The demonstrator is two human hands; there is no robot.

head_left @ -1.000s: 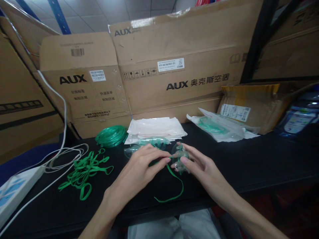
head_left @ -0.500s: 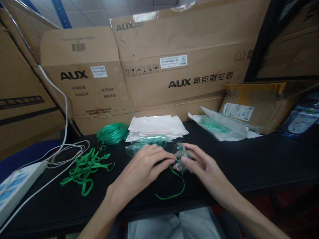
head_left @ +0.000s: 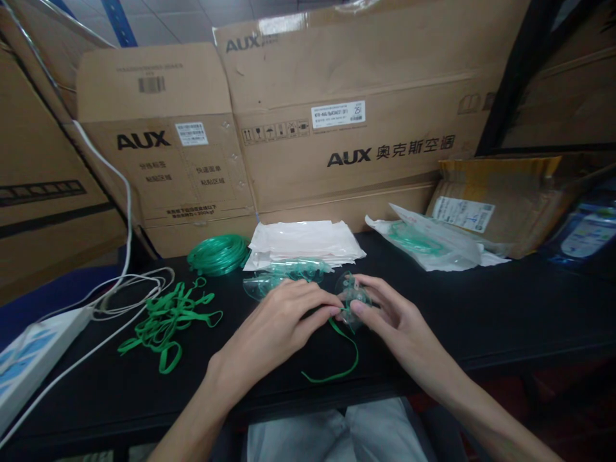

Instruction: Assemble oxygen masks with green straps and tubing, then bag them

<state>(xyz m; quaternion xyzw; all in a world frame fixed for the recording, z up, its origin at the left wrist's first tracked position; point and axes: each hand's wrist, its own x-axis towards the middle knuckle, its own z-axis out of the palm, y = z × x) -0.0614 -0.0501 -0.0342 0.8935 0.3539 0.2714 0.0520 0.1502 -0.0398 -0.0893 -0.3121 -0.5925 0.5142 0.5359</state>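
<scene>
Workshop corner (storeroom-like): black worktable (head_left: pixel 481 314), AUX cartons (head_left: pixel 385 83), blue post (head_left: pixel 118 22).

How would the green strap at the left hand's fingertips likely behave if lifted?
The green strap is probably floppy: its free part bends in a loose curve below the left hand. It looks light, being thin and narrow. It might snag if laid among the similar green straps to the left, which lie in tangled loops.
</scene>
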